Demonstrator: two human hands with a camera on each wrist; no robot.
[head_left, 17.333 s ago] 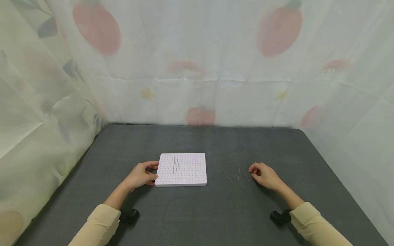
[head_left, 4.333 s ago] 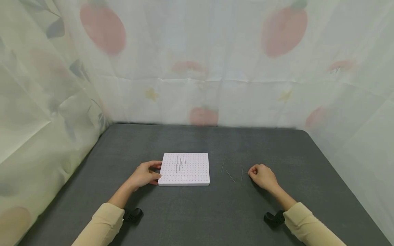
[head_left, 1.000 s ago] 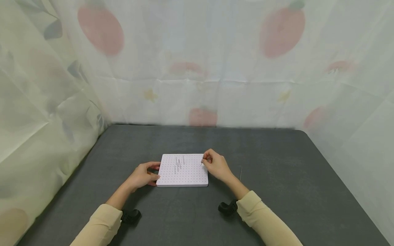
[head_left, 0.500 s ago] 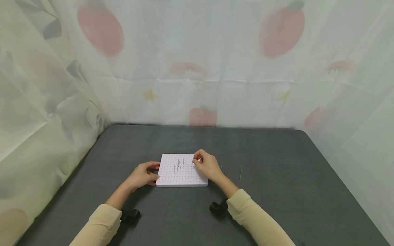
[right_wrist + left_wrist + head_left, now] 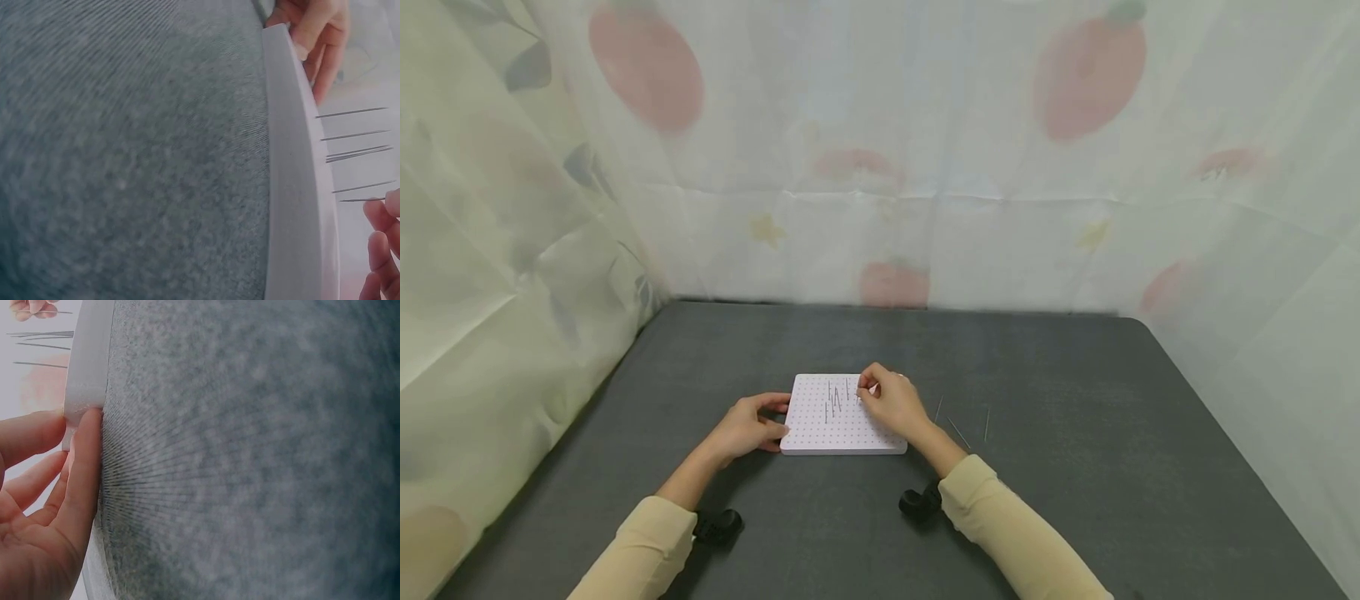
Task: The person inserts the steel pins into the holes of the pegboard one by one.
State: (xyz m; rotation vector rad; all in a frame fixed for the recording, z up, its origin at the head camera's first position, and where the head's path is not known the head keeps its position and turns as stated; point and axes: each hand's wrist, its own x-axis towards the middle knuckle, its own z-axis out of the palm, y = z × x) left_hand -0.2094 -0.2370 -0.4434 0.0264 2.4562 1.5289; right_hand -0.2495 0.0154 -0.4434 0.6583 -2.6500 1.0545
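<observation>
A white pegboard [image 5: 808, 437] with rows of small holes lies flat on the dark table. My left hand [image 5: 741, 429] holds its left edge between thumb and fingers. Above the board's upper right part, my right hand [image 5: 895, 408] pinches a thin metal needle [image 5: 359, 200] between thumb and forefinger. In the right wrist view that needle points down at the board, beside a row of standing needles [image 5: 356, 134]. Whether its tip sits in a hole I cannot tell. Several needles [image 5: 832, 408] stand upright in the board's upper left and middle.
Three loose needles lie on the table right of the board: one slanted needle [image 5: 958, 432] close to my right forearm, one needle [image 5: 938, 408] behind it, one needle [image 5: 987, 424] farther right. A patterned curtain [image 5: 1000, 250] hangs behind the table [image 5: 1112, 467].
Over the last second my right hand has moved left across the board with the needle. Earlier it was at the loose needles; since the oldest frame another needle stands in the board. My left hand stays.
</observation>
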